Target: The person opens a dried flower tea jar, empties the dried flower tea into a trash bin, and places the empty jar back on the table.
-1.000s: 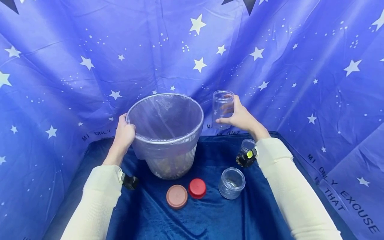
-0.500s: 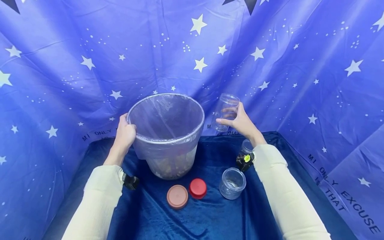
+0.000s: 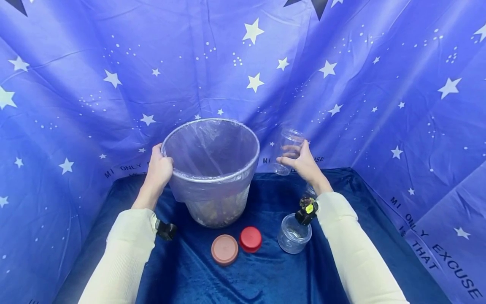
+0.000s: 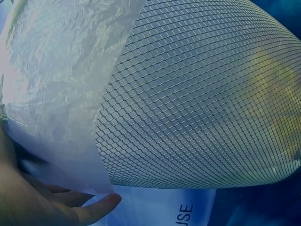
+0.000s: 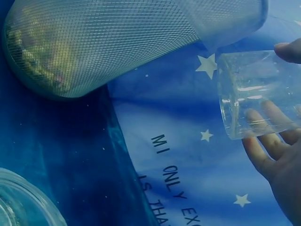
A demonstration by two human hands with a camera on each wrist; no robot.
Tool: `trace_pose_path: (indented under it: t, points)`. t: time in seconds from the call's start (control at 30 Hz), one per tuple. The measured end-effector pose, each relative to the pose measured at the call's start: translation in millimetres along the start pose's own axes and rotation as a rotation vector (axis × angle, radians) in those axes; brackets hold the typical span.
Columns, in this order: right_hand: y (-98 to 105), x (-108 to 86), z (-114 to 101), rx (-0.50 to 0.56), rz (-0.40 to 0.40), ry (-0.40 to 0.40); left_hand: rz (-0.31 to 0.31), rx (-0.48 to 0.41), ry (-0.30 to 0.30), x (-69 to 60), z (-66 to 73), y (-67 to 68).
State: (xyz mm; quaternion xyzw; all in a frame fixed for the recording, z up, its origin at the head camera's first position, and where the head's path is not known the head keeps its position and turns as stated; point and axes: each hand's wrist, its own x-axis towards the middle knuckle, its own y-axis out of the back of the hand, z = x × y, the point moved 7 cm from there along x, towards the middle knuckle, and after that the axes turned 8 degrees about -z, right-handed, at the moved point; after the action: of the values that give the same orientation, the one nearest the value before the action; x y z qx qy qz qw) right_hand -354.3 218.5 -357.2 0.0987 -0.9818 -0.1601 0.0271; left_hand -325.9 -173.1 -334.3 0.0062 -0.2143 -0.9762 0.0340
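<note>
Head view: we see the right grip (image 3: 305,162) curled round a clear jar (image 3: 285,141) beside the bin (image 3: 212,192), lower than moments ago, which we read as lowering toward the worktop (image 3: 258,278). The left grip (image 3: 160,169) clasps the bin. Right wrist shows us yellowish contents (image 5: 40,61) that look duller from the head.

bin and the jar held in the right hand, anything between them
No object shows between the bin and the held jar; in the head view, just starry backdrop fills the gap.
</note>
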Motion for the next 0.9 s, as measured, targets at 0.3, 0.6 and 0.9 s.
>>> trace_pose_path:
  t: [0.3, 0.6, 0.9]
  points:
    - [-7, -4.2, 11, 0.028, 0.039, 0.031, 0.003, -0.020, -0.009, 0.4, 0.2, -0.4]
    - [-8, -6.6, 29, 0.023, 0.101, -0.015, -0.002, -0.025, -0.002, 0.1, -0.2, -0.8]
    - [-10, -9.1, 40, -0.013, 0.078, -0.040, -0.011, -0.028, -0.010, 1.0, -0.7, -1.2]
